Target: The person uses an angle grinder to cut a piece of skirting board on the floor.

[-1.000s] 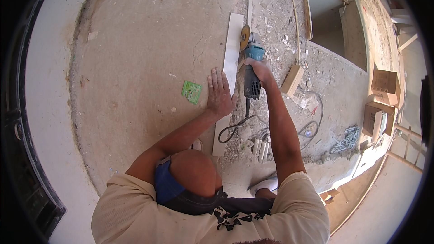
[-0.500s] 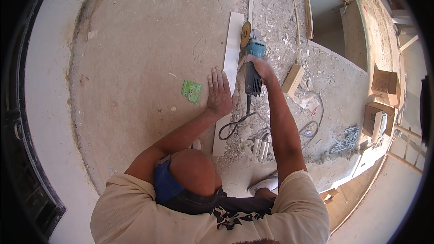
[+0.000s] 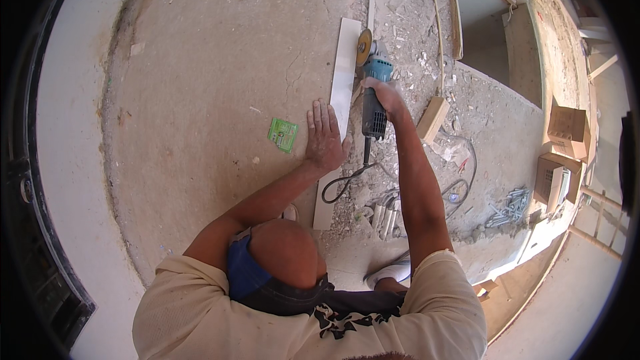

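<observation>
A long, narrow white strip (image 3: 343,70) lies on the concrete floor, running away from me. My left hand (image 3: 325,140) rests flat across its nearer half, fingers stretched forward. On the strip's right side, my right hand (image 3: 385,97) is wrapped round the body of a teal and black angle grinder (image 3: 377,110). The grinder's yellowish disc (image 3: 364,47) stands on edge at the right edge of the strip, near its far end; whether it touches cannot be made out. From the grinder's back end a black cord (image 3: 347,185) loops over the strip.
A green packet (image 3: 283,135) lies left of my left hand. Rubble and white offcuts (image 3: 403,40) cover the floor beyond the grinder. To the right are a wooden block (image 3: 433,119) with a pale cable, a pile of metal pieces (image 3: 510,207), cardboard boxes (image 3: 568,131) and a floor opening (image 3: 487,43).
The grinder and my right hand have shifted very slightly to the right and nearer to me. My left hand stays in place on the strip.
</observation>
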Action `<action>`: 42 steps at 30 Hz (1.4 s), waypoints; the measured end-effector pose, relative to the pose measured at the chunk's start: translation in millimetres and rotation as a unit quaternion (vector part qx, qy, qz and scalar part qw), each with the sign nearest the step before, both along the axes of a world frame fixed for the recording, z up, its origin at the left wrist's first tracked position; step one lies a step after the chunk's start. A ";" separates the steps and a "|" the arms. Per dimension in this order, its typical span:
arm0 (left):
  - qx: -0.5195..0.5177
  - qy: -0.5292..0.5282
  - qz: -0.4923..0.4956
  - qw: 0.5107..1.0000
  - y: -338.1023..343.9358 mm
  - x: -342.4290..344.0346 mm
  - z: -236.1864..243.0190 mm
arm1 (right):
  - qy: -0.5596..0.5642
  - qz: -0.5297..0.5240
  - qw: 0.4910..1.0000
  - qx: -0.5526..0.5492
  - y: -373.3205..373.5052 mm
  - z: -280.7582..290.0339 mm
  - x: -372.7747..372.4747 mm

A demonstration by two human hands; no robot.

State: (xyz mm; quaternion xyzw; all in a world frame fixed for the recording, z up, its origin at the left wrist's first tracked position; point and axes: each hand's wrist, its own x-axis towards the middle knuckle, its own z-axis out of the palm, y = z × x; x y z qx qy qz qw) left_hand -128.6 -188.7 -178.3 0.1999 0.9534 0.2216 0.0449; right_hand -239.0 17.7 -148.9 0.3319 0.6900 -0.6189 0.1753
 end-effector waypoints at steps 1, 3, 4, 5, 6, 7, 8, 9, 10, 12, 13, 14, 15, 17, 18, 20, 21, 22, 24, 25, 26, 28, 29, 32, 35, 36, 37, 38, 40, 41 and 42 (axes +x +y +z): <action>0.000 -0.001 -0.001 1.000 -0.6 -0.1 -0.6 | -0.003 0.001 1.000 -0.001 -0.5 1.4 -0.6; -0.001 0.000 -0.002 1.000 -0.9 -0.2 -1.5 | -0.010 0.002 1.000 -0.004 -0.6 2.2 -1.4; -0.001 0.003 -0.002 1.000 -0.7 -0.2 -1.8 | -0.006 0.000 1.000 -0.006 -0.4 1.5 -2.0; -0.002 0.006 -0.002 1.000 -0.8 -0.2 -2.2 | -0.002 -0.002 1.000 -0.009 -0.5 0.7 -3.0; 0.000 0.006 -0.003 1.000 0.3 0.1 -2.6 | 0.002 -0.004 1.000 -0.010 1.4 -1.6 -3.2; 0.001 0.006 -0.004 1.000 1.3 0.3 -2.9 | 0.006 -0.004 1.000 -0.015 3.2 -3.8 -3.2; 0.003 0.005 -0.004 1.000 2.2 0.6 -3.1 | 0.011 -0.005 1.000 -0.020 5.0 -5.8 -3.0; 0.003 0.005 -0.004 1.000 1.6 0.6 -3.0 | 0.015 -0.005 1.000 -0.027 4.0 -6.1 -3.3; 0.004 0.004 -0.005 1.000 1.1 0.6 -2.9 | 0.013 -0.003 1.000 -0.027 3.7 -5.9 -3.4; 0.007 0.003 -0.004 1.000 0.3 0.5 -3.0 | 0.009 0.003 1.000 -0.025 3.4 -3.9 -3.8; 0.008 0.003 -0.003 1.000 -0.1 0.4 -3.2 | 0.008 0.005 1.000 -0.023 2.4 -2.6 -4.2; 0.010 0.004 -0.002 1.000 -0.6 0.3 -3.4 | 0.008 0.007 1.000 -0.022 1.2 -1.2 -4.6; 0.011 0.003 -0.001 1.000 -0.2 0.3 -3.0 | 0.007 0.009 1.000 -0.020 0.9 0.2 -4.8; 0.011 0.001 0.000 1.000 0.1 0.2 -2.4 | 0.010 0.004 1.000 -0.025 -0.3 2.6 -4.5; 0.011 0.001 -0.001 1.000 -0.2 0.3 -2.4 | 0.012 0.002 1.000 -0.028 -0.9 2.7 -4.3; 0.009 0.001 -0.001 1.000 -1.7 0.4 -2.7 | 0.009 0.001 1.000 -0.027 -3.1 2.4 -4.8; 0.011 0.002 -0.001 1.000 -0.8 0.3 -2.2 | 0.007 -0.001 1.000 -0.025 -1.1 -0.1 -4.9; 0.012 0.003 -0.002 1.000 -0.1 0.1 -1.7 | 0.014 -0.001 0.999 -0.031 0.4 -2.8 -5.0; 0.012 0.005 -0.002 1.000 0.3 -0.1 -1.0 | 0.027 0.000 0.999 -0.044 1.4 -7.8 -6.1; 0.011 0.004 -0.001 1.000 0.3 0.1 -0.8 | 0.029 -0.001 0.999 -0.039 1.8 -9.6 -6.9; 0.009 0.004 -0.001 1.000 0.3 0.2 -0.5 | 0.031 -0.002 0.999 -0.034 2.4 -11.3 -7.6; 0.010 0.005 -0.002 1.000 1.0 0.2 -0.1 | 0.033 -0.004 0.999 -0.030 5.0 -14.6 -9.4; 0.010 0.006 -0.003 1.000 1.9 0.1 0.1 | 0.032 -0.005 0.999 -0.031 7.0 -15.9 -10.2; 0.006 0.003 0.001 1.000 1.4 -0.6 0.0 | 0.020 -0.004 1.000 -0.024 5.9 -14.1 -13.0; -0.001 0.004 0.003 1.000 -2.4 -0.3 -1.3 | 0.010 -0.001 1.000 -0.016 -0.7 -8.3 -13.9; -0.001 0.004 0.003 1.000 -1.8 -0.4 -1.3 | 0.009 -0.001 1.000 -0.013 0.0 -8.0 -13.7; 0.000 0.004 0.002 1.000 -1.4 -0.4 -1.3 | 0.011 -0.002 1.000 -0.019 0.4 -7.8 -13.7; 0.000 0.003 0.002 1.000 -1.3 -0.4 -1.4 | 0.014 -0.002 1.000 -0.026 0.4 -7.9 -13.7; 0.005 0.008 0.002 1.000 0.4 -0.3 -1.2 | 0.018 -0.002 0.999 -0.031 2.9 -10.6 -13.5; 0.008 0.010 0.002 1.000 1.1 -0.3 -1.1 | 0.019 -0.002 0.999 -0.031 4.0 -12.0 -13.7; 0.009 0.012 0.002 1.000 0.5 -0.4 -1.4 | 0.021 0.000 0.999 -0.032 3.1 -12.3 -14.3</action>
